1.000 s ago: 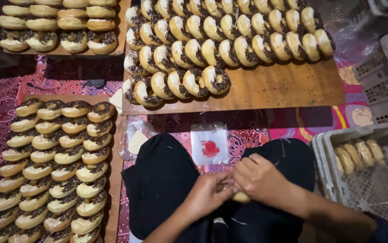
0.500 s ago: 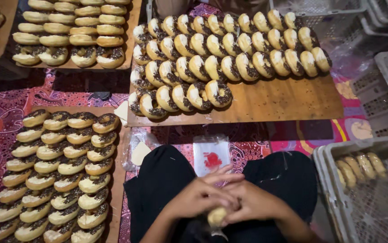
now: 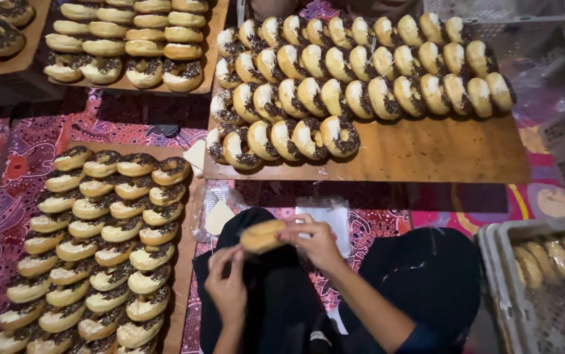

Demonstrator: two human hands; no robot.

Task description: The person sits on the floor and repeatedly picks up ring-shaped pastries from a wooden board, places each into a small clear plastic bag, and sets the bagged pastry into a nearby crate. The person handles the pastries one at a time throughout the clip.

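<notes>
I had the plain doughnut [image 3: 263, 236] pinched in my right hand [image 3: 314, 241] above my lap, its long axis running left-right, its free end just above my left hand [image 3: 228, 286], whose fingers were loosely curled and held nothing.

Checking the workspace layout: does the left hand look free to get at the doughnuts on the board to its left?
Probably yes. The left hand is empty and open, the doughnut board lies just beside it, and nothing stands between them.
</notes>
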